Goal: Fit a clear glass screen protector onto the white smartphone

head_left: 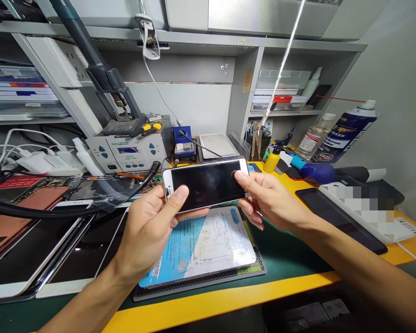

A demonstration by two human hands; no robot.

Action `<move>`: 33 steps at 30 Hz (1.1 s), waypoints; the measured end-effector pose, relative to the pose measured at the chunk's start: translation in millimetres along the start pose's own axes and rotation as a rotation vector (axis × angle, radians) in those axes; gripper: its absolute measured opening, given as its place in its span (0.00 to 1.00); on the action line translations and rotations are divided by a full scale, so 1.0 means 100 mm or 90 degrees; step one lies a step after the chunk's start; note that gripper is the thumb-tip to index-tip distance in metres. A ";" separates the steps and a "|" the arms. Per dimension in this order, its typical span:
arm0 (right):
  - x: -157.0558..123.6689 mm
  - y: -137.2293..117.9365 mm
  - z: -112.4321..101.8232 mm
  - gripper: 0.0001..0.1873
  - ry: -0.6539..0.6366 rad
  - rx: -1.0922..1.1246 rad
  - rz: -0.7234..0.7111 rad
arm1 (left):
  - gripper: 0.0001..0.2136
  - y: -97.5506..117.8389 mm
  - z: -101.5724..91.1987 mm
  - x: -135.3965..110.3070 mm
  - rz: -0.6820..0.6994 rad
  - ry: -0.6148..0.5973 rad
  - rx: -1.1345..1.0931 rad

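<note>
A white-framed smartphone (pixel 208 184) with a dark screen is held sideways between both hands, above the workbench. My left hand (pixel 159 210) grips its left end, thumb on the front and fingers behind. At the other end, my right hand (pixel 263 194) holds the phone with its thumb on the front edge, the other fingers curled below and partly hidden. Under the phone lies a blue and white printed package (pixel 208 245), resting on a grey perforated mat (pixel 260 266).
Tablets (pixel 79 249) and a copper-coloured panel (pixel 31 208) lie at left, near a soldering station (pixel 128 152) and a black hose (pixel 55 212). A dark phone (pixel 339 217), a spray can (pixel 346 132), a clear bottle (pixel 314 138) and a yellow bottle (pixel 272 161) are at right.
</note>
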State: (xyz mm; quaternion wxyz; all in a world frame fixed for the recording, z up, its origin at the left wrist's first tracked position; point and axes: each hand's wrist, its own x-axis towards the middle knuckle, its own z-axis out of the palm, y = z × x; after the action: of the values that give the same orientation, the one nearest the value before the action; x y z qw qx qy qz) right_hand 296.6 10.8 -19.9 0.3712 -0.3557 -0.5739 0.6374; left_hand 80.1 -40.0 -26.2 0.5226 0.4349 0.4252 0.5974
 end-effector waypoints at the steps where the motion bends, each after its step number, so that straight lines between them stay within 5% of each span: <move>1: -0.01 0.00 0.00 0.25 0.000 0.004 -0.005 | 0.09 0.00 0.00 0.01 -0.008 -0.007 -0.007; 22: -0.07 -0.01 -0.01 0.19 -0.062 -0.011 -0.049 | 0.12 0.02 -0.04 0.05 -0.049 -0.042 -0.044; 28: 0.01 -0.01 0.00 0.26 0.021 0.010 0.034 | 0.09 -0.01 -0.01 -0.01 -0.015 -0.034 0.001; 33: 0.06 0.04 0.01 0.30 0.107 -0.021 0.011 | 0.14 -0.03 0.03 -0.02 -0.094 -0.072 0.052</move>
State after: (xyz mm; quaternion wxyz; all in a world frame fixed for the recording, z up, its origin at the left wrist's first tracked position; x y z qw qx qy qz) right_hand 293.1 15.3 -23.6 0.4067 -0.4190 -0.5482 0.5987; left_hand 84.4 -41.7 -28.5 0.5702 0.4562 0.4501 0.5139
